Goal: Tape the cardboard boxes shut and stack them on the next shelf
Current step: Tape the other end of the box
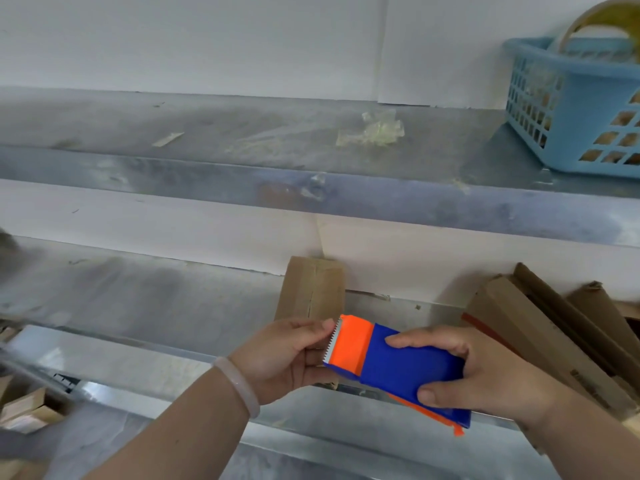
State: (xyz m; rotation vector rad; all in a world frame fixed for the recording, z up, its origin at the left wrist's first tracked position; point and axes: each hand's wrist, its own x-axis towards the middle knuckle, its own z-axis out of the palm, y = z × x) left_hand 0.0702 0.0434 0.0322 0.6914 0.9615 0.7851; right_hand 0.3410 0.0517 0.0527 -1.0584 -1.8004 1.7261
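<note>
A blue and orange tape dispenser (401,365) with a serrated metal blade is held in front of the lower metal shelf (138,299). My right hand (485,375) grips its blue body, fingers over the top and thumb below. My left hand (284,355) pinches at the blade end, where the tape comes out. A small cardboard box (311,292) stands on the lower shelf just behind the dispenser. More cardboard boxes (540,327) lean at the right of that shelf.
The upper shelf (242,133) carries tape scraps (374,129) and a blue plastic basket (575,109) with tape rolls at the far right. Loose cardboard pieces (27,410) lie at the lower left. A white wall backs both shelves.
</note>
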